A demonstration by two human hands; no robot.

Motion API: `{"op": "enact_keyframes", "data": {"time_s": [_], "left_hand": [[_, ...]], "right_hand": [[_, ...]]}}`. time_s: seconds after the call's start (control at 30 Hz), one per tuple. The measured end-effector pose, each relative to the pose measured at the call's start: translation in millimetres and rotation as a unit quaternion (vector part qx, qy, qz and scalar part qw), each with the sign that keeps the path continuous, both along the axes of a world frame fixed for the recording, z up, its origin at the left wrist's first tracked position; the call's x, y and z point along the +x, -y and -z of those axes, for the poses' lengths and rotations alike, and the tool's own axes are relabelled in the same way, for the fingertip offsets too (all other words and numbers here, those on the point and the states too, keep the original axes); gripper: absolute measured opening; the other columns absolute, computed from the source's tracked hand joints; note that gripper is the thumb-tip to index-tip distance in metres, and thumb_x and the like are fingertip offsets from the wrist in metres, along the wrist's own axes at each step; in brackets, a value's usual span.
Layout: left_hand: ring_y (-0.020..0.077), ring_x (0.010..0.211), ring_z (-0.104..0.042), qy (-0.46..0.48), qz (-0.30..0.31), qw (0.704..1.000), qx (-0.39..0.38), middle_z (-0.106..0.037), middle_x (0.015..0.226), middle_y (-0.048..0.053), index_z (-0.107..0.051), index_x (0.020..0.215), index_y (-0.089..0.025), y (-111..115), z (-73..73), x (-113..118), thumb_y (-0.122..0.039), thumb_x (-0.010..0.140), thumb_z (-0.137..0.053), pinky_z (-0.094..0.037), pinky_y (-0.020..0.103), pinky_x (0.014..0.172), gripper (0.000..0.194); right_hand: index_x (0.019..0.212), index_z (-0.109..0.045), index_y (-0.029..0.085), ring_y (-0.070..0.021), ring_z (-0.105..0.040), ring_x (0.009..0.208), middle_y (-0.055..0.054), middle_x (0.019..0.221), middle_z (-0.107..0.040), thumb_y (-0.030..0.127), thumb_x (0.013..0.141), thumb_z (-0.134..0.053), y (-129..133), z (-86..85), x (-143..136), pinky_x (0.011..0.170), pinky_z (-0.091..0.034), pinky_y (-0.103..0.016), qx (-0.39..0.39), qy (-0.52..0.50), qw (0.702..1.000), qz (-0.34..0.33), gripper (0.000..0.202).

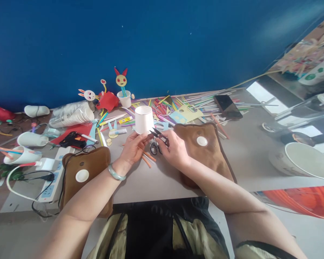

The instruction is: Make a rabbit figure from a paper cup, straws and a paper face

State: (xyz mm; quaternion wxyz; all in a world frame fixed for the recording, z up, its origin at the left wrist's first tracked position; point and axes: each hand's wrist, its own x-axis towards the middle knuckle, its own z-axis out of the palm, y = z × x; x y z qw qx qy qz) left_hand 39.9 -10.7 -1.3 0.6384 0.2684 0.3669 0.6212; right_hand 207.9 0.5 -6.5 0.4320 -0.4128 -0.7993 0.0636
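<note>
A white paper cup (144,119), its wide rim turned down toward me or up, cannot tell, is in my left hand (133,148), whose fingers pinch its lower edge. My right hand (175,149) is closed on black-handled scissors (159,136); their dark blades point left and touch or nearly touch the cup's bottom edge. Beneath the hands, a second dark pair of handles (154,148) and several orange strips (146,160) show on the grey table (151,183).
Brown pads (210,147) lie on both sides. Behind are scattered coloured sticks, a phone (228,106), stacked cups (72,115) and a rabbit figure in a cup (124,99). A power strip (52,180) is at left, a large bucket (305,160) at right.
</note>
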Motion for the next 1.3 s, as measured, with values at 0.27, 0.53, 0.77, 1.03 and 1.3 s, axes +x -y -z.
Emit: {"op": "enact_keyframes", "data": {"time_s": [0.27, 0.53, 0.77, 1.03, 1.3], "left_hand": [[0.0238, 0.091, -0.075, 0.018, 0.024, 0.999, -0.022, -0.078, 0.089, 0.004, -0.074, 0.086, -0.022, -0.4, 4.8, -1.0, -0.033, 0.074, -0.078, -0.054, 0.041, 0.102, 0.017], [0.0237, 0.093, -0.075, 0.023, 0.018, 0.999, -0.025, -0.078, 0.09, 0.006, -0.073, 0.086, -0.021, 0.6, 4.1, -1.3, -0.033, 0.071, -0.082, -0.053, 0.041, 0.102, 0.021], [0.0244, 0.095, -0.075, 0.032, 0.02, 0.999, -0.022, -0.077, 0.087, 0.004, -0.073, 0.084, -0.022, 2.1, 4.6, -0.7, -0.035, 0.071, -0.083, -0.052, 0.042, 0.104, 0.021], [0.0225, 0.094, -0.074, 0.042, 0.034, 0.998, -0.023, -0.077, 0.088, 0.005, -0.073, 0.083, -0.021, 3.3, 5.6, -1.3, -0.037, 0.072, -0.083, -0.052, 0.041, 0.105, 0.022], [0.023, 0.096, -0.075, 0.055, 0.047, 0.997, -0.022, -0.078, 0.089, 0.006, -0.074, 0.085, -0.02, 3.0, 6.1, -2.7, -0.037, 0.072, -0.085, -0.053, 0.041, 0.105, 0.024]], "right_hand": [[0.104, -0.054, 0.022, -0.0186, -0.068, 0.077, -0.006, 0.09, -0.07, 0.033, 0.101, -0.049, 0.5, -0.7, 0.8, 0.056, -0.046, -0.026, 0.038, 0.036, 0.999, 0.011, 0.013], [0.101, -0.054, 0.022, -0.0176, -0.067, 0.074, -0.005, 0.086, -0.069, 0.034, 0.101, -0.049, 0.8, -2.9, 1.0, 0.057, -0.046, -0.026, 0.035, 0.03, 0.999, 0.007, 0.013], [0.097, -0.055, 0.022, -0.0179, -0.066, 0.072, -0.004, 0.082, -0.067, 0.035, 0.102, -0.048, 1.7, -4.0, 1.2, 0.057, -0.045, -0.026, 0.017, 0.025, 0.999, 0.01, 0.016], [0.096, -0.055, 0.022, -0.017, -0.066, 0.071, -0.004, 0.081, -0.068, 0.033, 0.102, -0.048, 2.0, -5.4, 1.4, 0.055, -0.044, -0.026, 0.047, 0.03, 0.998, 0.009, 0.015], [0.101, -0.057, 0.022, -0.0177, -0.068, 0.077, -0.006, 0.087, -0.07, 0.03, 0.102, -0.047, 1.0, -3.8, 2.6, 0.058, -0.047, -0.026, 0.056, 0.033, 0.998, -0.003, 0.013]]}}
